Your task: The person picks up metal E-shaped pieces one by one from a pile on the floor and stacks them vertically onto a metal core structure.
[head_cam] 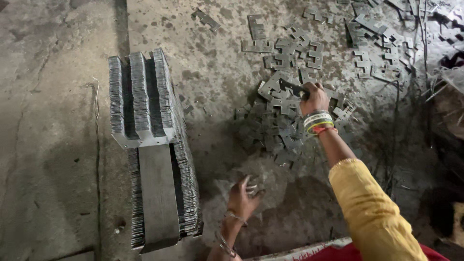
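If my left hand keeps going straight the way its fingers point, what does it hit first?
Probably the loose pile of flat metal pieces on the floor, just past the left hand; depth is hard to judge.
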